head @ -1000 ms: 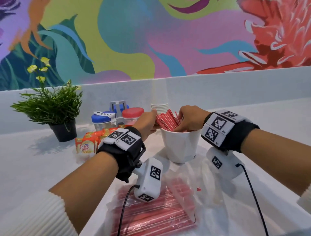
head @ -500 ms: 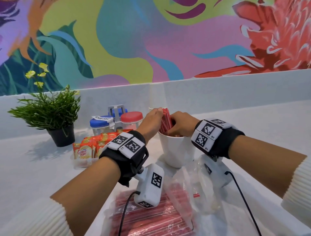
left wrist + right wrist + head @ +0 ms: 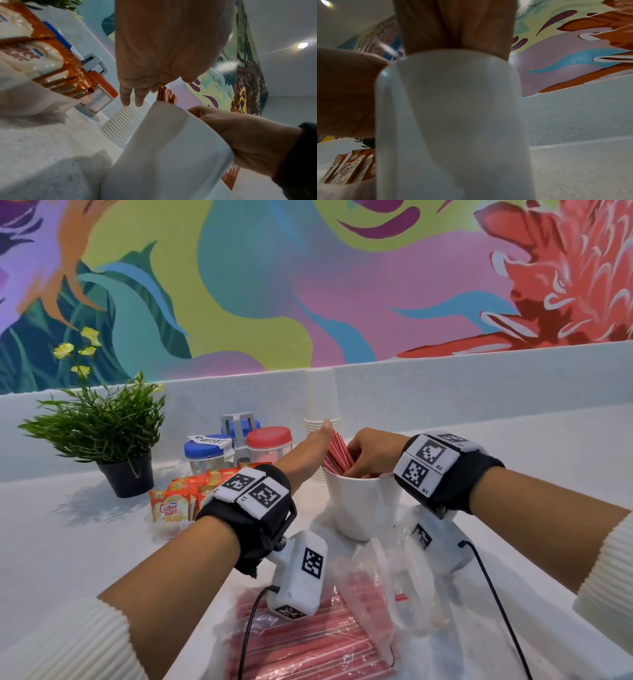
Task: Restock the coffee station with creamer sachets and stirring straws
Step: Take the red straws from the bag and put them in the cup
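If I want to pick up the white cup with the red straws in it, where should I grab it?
Wrap a hand round the cup at its bare middle wall, probably from the near side. It stands upright and has no handle showing, and the straws and both hands crowd its rim.

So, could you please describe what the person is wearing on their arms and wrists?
Each forearm is bare below a pushed-up white ribbed sleeve. Both wrists carry a black strap topped with two white pads printed with black square tags, the left wrist strap and the right wrist strap. Under each hangs a white tagged camera pod with a thin black cable.
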